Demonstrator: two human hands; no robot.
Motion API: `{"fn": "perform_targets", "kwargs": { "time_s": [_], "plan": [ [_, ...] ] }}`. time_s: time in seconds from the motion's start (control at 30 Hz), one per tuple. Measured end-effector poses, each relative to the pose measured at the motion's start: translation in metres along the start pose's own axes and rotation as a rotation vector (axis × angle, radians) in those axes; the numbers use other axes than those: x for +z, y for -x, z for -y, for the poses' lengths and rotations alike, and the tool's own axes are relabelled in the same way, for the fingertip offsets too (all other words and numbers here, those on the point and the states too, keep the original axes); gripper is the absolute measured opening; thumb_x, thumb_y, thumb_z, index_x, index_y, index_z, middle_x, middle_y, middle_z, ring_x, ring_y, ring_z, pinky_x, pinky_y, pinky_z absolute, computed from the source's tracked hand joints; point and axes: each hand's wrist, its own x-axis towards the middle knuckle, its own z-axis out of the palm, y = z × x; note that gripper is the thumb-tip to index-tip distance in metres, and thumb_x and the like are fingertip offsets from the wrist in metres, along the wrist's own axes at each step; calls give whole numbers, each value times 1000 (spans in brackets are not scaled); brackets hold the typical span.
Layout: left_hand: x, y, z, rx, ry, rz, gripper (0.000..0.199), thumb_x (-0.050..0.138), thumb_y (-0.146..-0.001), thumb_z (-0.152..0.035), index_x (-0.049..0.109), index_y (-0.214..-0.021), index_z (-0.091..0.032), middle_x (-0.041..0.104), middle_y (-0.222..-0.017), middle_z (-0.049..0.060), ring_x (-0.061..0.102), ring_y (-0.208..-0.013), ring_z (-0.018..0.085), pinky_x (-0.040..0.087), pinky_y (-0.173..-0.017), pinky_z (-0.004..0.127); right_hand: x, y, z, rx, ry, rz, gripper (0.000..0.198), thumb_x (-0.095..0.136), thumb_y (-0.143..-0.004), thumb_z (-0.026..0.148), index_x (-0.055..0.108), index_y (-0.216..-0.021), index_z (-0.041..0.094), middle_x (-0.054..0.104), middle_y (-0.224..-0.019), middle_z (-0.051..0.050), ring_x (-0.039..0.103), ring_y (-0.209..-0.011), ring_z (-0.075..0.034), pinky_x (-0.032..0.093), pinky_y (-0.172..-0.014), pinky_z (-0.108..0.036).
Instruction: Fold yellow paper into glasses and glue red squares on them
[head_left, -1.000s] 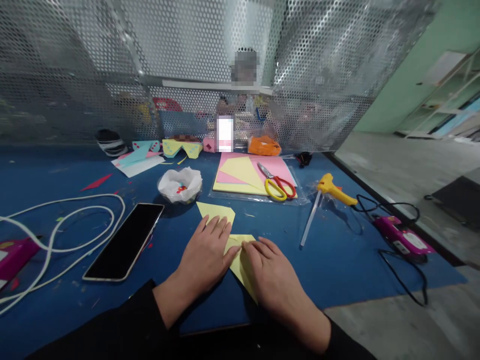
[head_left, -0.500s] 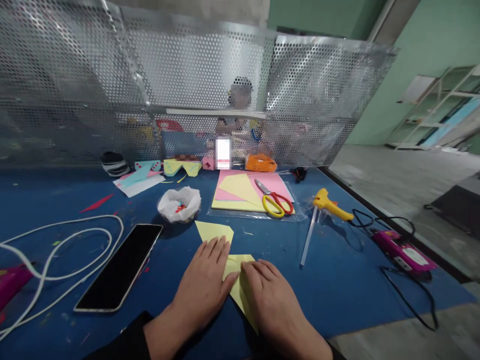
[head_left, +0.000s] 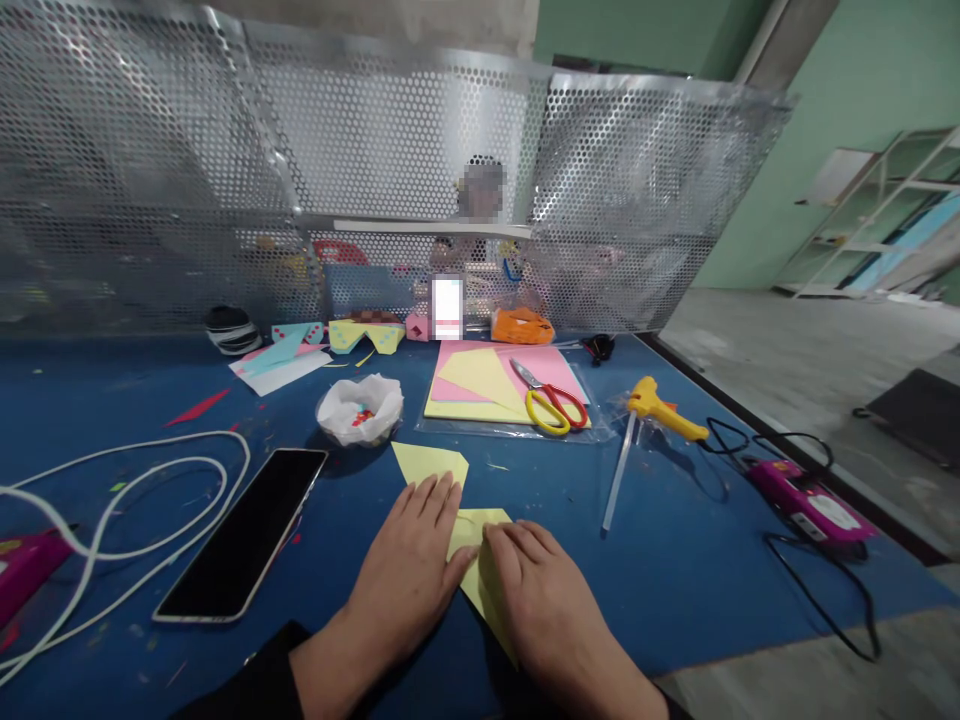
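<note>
A folded sheet of yellow paper point(head_left: 484, 585) lies on the blue table under both hands, its upper corner point(head_left: 431, 462) showing beyond my left fingers. My left hand point(head_left: 412, 545) rests flat on the paper, fingers stretched forward and thumb pointing right. On the paper's right side is my right hand point(head_left: 551, 600), its fingers bent and held together at the paper's edge; the fingertips are partly hidden. Past the hands, red-and-yellow-handled scissors point(head_left: 555, 400) lie on pink and yellow paper sheets point(head_left: 469, 375) over a clear plastic sleeve.
Left of me are a black-screened phone point(head_left: 244, 535) and a looped white cable point(head_left: 161, 465). A paper-lined bowl point(head_left: 360, 410) holds small red bits. A yellow glue gun point(head_left: 664, 410) and a magenta power strip point(head_left: 810, 500) lie right. Behind the perforated metal screen point(head_left: 397, 130) is a person.
Both hands and the yellow paper keep almost the same position. The view has shifted very slightly.
</note>
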Motion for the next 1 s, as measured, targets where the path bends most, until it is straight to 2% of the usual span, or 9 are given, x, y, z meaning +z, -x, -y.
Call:
{"fn": "perform_targets", "kwargs": {
  "time_s": [0.67, 1.0],
  "plan": [
    [-1, 0, 0, 8, -26, 23, 58, 47, -95, -43, 50, -141, -7, 49, -148, 18, 50, -133, 32, 43, -108, 50, -4, -3, 1, 6, -11, -33, 31, 49, -83, 3, 61, -112, 5, 74, -98, -14, 69, -91, -24, 54, -87, -36],
    [-1, 0, -1, 10, -51, 11, 58, 48, -95, -42, 51, -140, -6, 50, -147, 19, 51, -132, 32, 44, -107, 50, 2, 0, 1, 11, 1, -7, 34, 52, -82, 4, 60, -115, 6, 73, -100, -14, 68, -93, -23, 53, -88, -35]
  ]
}}
